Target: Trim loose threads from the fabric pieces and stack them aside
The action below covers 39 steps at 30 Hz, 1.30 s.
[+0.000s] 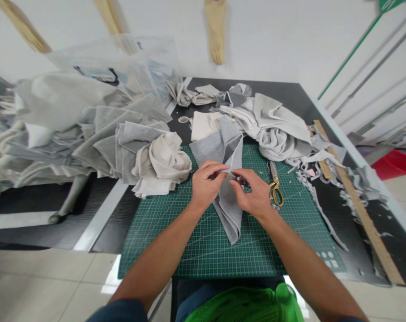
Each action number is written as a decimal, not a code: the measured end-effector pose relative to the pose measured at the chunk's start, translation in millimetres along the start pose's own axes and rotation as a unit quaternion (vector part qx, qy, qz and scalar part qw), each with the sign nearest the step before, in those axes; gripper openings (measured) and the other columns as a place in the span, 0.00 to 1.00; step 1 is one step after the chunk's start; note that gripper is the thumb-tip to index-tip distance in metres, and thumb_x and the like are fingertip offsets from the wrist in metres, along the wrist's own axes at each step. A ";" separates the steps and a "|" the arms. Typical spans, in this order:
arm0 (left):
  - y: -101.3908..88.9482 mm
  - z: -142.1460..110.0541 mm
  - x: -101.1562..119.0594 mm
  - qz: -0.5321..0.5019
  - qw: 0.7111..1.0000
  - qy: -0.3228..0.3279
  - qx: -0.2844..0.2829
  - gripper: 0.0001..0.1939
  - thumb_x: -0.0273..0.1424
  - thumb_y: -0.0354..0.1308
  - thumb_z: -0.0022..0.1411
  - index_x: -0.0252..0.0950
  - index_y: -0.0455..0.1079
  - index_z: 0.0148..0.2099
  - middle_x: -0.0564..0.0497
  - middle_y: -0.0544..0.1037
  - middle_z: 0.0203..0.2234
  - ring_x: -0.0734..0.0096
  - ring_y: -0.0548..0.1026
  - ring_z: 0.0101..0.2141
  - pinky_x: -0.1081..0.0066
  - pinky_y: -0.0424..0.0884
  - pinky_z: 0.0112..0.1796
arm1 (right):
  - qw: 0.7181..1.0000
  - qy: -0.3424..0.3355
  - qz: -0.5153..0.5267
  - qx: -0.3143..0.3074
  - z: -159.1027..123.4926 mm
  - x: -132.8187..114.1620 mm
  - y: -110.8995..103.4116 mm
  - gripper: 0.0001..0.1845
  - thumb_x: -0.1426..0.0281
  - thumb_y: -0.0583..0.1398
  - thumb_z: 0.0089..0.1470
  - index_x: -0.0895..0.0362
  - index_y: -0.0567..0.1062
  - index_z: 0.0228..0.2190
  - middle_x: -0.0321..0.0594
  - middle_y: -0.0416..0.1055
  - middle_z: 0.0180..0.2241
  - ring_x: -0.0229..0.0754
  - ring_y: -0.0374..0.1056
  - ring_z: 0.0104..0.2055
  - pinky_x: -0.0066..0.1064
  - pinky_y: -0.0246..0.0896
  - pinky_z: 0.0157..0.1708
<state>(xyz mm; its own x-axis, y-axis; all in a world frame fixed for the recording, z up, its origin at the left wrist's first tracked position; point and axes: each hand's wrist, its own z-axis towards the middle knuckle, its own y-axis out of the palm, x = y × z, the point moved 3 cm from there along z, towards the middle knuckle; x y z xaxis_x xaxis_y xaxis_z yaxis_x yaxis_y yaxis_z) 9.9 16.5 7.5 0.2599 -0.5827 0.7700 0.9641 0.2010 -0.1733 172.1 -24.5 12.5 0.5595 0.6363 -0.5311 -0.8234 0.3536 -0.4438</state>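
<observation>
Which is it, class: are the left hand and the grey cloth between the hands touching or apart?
Touching. The head view shows the left hand pinching the grey cloth near its middle.

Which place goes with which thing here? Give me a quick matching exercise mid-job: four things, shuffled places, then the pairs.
Things
1. grey folded fabric piece
2. gold-handled metal scissors
3. long, flat wooden ruler
4. clear plastic box

Places
A. along the right side of the black table
B. behind the heaped grey and cream cloths on the left
C. in the left hand
D. on the green gridded mat, just right of the right hand

Pairs: 1-C, 2-D, 3-A, 4-B
</observation>
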 end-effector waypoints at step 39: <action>5.0 -4.8 3.4 0.017 1.000 0.011 0.007 0.10 0.22 0.65 0.59 0.41 0.83 0.39 0.52 0.84 0.32 0.73 0.80 0.33 0.72 0.77 0.39 | 1.000 0.026 0.003 0.013 4.6 -5.2 -1.5 0.09 0.69 0.61 0.65 0.53 0.79 0.45 0.42 0.82 0.40 0.41 0.77 0.38 0.34 0.75 0.40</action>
<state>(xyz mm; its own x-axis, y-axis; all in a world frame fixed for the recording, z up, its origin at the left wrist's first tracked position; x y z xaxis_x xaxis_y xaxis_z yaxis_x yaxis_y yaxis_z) 15.9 11.7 6.3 0.2946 -0.5922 0.7500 0.9537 0.2319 -0.1915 170.0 -25.2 19.2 0.5576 0.6031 -0.5704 -0.8289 0.3679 -0.4214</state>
